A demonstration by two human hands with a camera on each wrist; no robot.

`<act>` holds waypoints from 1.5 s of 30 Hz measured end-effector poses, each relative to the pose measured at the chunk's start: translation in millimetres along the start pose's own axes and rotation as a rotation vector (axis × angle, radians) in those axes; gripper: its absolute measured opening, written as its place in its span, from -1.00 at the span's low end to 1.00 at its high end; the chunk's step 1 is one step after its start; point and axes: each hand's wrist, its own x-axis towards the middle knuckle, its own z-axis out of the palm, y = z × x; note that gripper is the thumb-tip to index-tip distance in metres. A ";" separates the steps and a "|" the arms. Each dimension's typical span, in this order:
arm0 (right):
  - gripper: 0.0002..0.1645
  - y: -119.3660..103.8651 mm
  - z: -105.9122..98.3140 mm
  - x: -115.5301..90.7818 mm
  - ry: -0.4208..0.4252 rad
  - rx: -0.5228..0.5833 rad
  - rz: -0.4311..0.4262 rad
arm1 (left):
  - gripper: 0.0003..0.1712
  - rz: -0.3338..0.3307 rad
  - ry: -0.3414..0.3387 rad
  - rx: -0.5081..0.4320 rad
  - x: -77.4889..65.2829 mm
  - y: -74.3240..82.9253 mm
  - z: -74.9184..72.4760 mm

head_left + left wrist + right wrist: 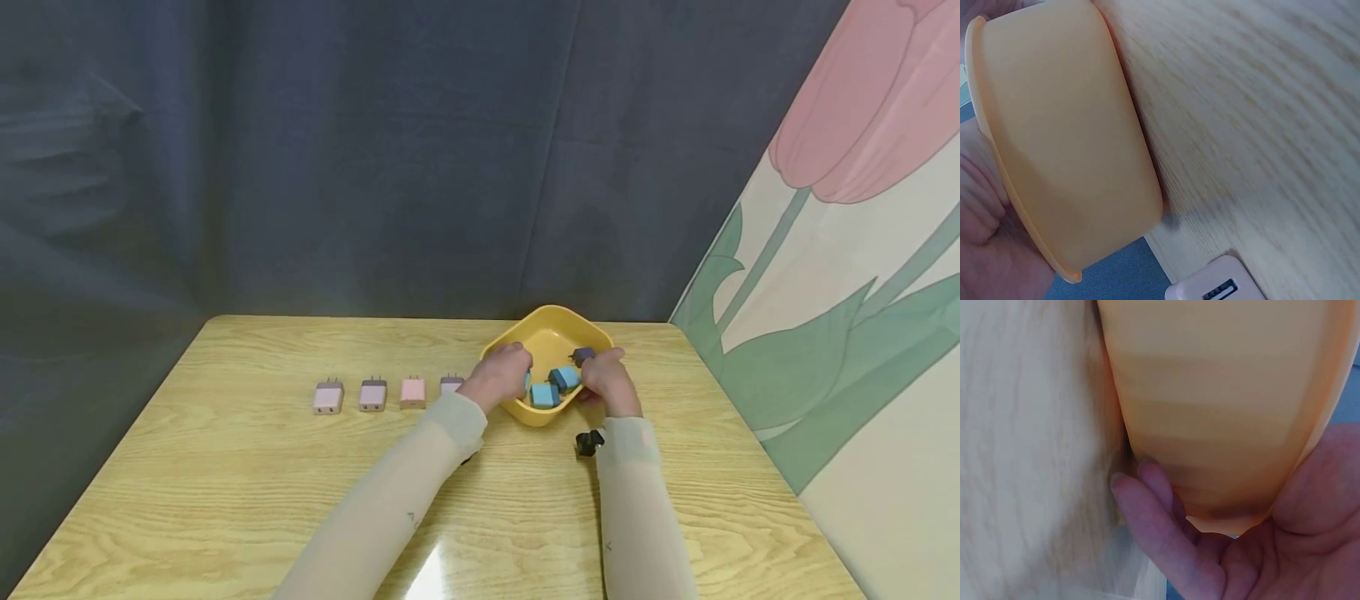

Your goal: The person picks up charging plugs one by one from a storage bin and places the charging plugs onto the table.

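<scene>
A yellow plastic bin stands on the table and holds several two-tone chargers: a light blue one, another blue one and a dark purple one. My left hand reaches over the bin's left rim, its fingertips hidden inside beside a bit of light blue. In the left wrist view the palm lies against the rim. At the opposite side, my right hand grips the bin; in the right wrist view its fingers curl against the outer wall, while the thumb side lies over the rim.
Left of the bin runs a row of chargers with prongs pointing away: a lilac one, a second lilac one, a pink one and one partly covered by my left hand. A dark curtain hangs behind the table.
</scene>
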 end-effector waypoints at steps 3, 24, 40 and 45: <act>-0.16 0.6 0.1 0.1 0.003 -0.008 0.005 | -0.76 0.004 0.014 0.003 0.0 0.3 0.5; -0.17 0.5 0.6 2.2 0.000 -0.027 -0.004 | -0.57 0.001 0.104 0.032 -0.7 -0.5 5.5; -0.15 0.8 -0.4 3.7 -0.003 -0.015 0.012 | -0.52 0.052 0.194 0.090 -2.1 -2.0 4.5; -0.17 0.9 -0.5 2.9 0.001 -0.014 0.011 | -0.46 0.068 0.220 0.058 -8.4 -2.0 -3.0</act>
